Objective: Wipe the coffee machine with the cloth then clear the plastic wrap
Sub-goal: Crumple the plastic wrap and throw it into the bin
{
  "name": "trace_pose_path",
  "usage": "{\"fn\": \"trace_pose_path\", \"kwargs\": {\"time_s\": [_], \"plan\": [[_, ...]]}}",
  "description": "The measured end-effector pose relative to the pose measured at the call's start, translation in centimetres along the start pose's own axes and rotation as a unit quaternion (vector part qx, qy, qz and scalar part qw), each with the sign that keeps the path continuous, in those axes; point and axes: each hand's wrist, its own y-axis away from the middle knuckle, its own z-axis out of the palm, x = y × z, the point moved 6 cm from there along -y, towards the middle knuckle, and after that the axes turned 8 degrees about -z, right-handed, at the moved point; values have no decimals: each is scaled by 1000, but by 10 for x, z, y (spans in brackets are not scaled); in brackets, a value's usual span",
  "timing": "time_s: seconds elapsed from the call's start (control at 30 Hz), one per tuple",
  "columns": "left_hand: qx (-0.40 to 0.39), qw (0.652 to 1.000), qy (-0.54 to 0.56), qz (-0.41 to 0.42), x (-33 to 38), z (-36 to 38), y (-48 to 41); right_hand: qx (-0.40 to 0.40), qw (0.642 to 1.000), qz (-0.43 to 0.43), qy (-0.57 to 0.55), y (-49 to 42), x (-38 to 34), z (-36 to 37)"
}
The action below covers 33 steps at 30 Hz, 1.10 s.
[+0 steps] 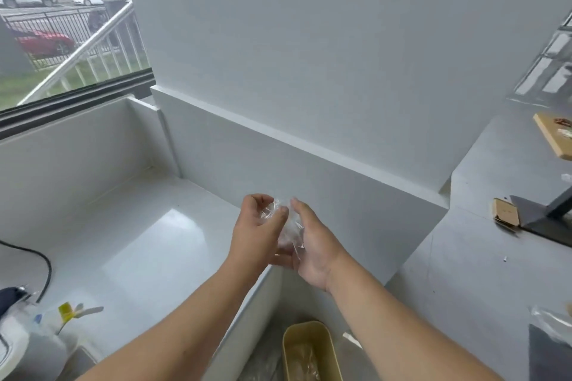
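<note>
A crumpled wad of clear plastic wrap (pixel 286 226) is pressed between both my hands in mid-air, at the centre of the head view. My left hand (pixel 255 230) curls its fingers over the wad from the left. My right hand (pixel 312 246) cups it from the right and below. Directly beneath my forearms stands a gold-coloured bin (pixel 309 349) with clear wrap lying inside it. At the bottom left edge a white appliance (pixel 12 346) with a dark part shows only in part. No cloth is in view.
A white counter (pixel 148 244) runs left under a window (pixel 71 31), with a black cable (pixel 46 269) and a yellow-tagged item (pixel 66 311). A grey counter (pixel 483 241) at right holds a black stand (pixel 544 219), a small cardboard box (pixel 506 212), a wooden board (pixel 554 139) and a clear bag (pixel 551 322).
</note>
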Motion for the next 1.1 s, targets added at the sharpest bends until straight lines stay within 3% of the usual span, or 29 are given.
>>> {"fn": "trace_pose_path", "kwargs": {"time_s": [0.07, 0.13, 0.3, 0.43, 0.57, 0.77, 0.93, 1.1], "plan": [[9, 998, -70, 2, -11, 8, -9, 27, 999, -22, -2, -11, -3, -13], [20, 978, -207, 22, -23, 11, -18, 62, 996, -44, 35, -20, -4, -27], [-7, 904, -416, 95, -68, 11, -41, 104, 972, -35, 208, -45, 33, -65], [-59, 832, -538, 120, -119, 6, -62, 113, 930, -55, 346, -59, 72, -99], [-59, 797, -595, 90, -164, -9, -85, 120, 892, -55, 433, -67, 111, -127], [-42, 756, -646, 93, -220, -30, -124, 128, 879, -22, 459, -77, 166, -164], [-48, 753, -649, 99, -263, -38, -137, 147, 873, 1, 465, -95, 204, -192], [3, 761, -632, 142, -276, -41, -140, 168, 862, 33, 478, -115, 252, -217]]}}
